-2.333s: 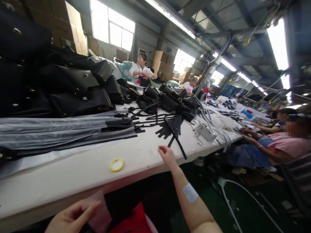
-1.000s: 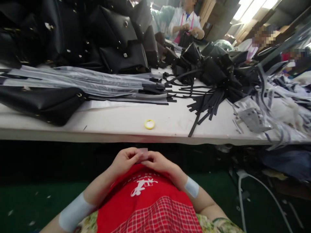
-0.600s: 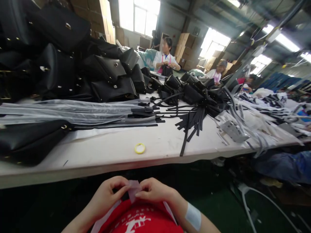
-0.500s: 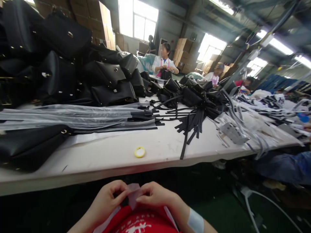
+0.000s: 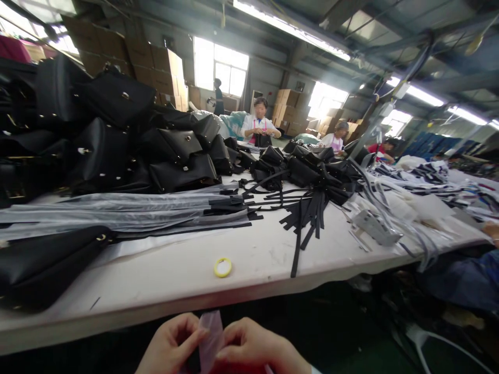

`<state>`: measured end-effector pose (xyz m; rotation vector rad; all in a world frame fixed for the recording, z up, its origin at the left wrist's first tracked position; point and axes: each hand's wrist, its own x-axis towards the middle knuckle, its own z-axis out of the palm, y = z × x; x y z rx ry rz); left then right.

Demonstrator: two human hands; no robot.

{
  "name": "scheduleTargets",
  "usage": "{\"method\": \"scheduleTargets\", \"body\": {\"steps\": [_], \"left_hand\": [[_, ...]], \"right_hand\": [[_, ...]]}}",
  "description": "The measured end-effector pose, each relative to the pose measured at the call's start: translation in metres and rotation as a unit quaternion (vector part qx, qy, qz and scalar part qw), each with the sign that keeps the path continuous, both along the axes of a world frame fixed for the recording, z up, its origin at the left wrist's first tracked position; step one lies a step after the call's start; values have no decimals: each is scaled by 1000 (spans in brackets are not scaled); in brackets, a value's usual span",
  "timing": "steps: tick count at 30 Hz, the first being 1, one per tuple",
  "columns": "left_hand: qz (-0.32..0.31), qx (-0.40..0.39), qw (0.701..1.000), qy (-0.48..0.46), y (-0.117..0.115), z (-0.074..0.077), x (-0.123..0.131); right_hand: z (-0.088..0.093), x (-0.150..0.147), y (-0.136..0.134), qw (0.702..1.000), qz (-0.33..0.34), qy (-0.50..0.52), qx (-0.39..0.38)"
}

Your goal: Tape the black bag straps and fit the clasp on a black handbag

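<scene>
At the bottom of the head view, my left hand [image 5: 173, 343] pinches a thin, translucent whitish strip [image 5: 211, 335] between thumb and fingers. My right hand [image 5: 251, 345] is closed on the same strip's other side, so it stretches upright between both hands. The strip looks like plastic film; its lower end is out of sight. Both hands are in front of the table edge, below the tabletop. Nearest on the white table [image 5: 167, 275] lies a small yellow-rimmed disc [image 5: 222, 267] with a white middle.
A black bag [image 5: 50, 265] rests at the table's left front, before a heap of black bags [image 5: 171, 145]. Plastic-wrapped straps [image 5: 117, 208] and loose black straps [image 5: 307, 213] lie across it. A grey metal piece [image 5: 374, 228] is at right. A co-worker [image 5: 259, 127] is opposite.
The view has tilted up, so the table and my hands appear lower. Between my hands the film shows longer and more upright. Both hands keep their grip.
</scene>
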<state>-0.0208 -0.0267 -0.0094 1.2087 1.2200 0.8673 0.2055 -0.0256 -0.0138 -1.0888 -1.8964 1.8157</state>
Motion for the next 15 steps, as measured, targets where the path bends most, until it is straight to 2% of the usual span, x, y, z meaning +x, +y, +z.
{"method": "scheduleTargets", "body": {"steps": [3, 8, 11, 15], "left_hand": [[1, 13, 1000, -16, 4, -3, 0], [-69, 12, 997, -10, 5, 21, 13], [-36, 1, 999, -16, 5, 26, 19], [14, -27, 999, -18, 3, 22, 21]], "right_hand": [[-3, -1, 3, 1000, -10, 6, 13], [-1, -2, 5, 998, -27, 55, 26], [3, -2, 5, 998, -24, 53, 32], [2, -3, 7, 998, -12, 58, 8]]}}
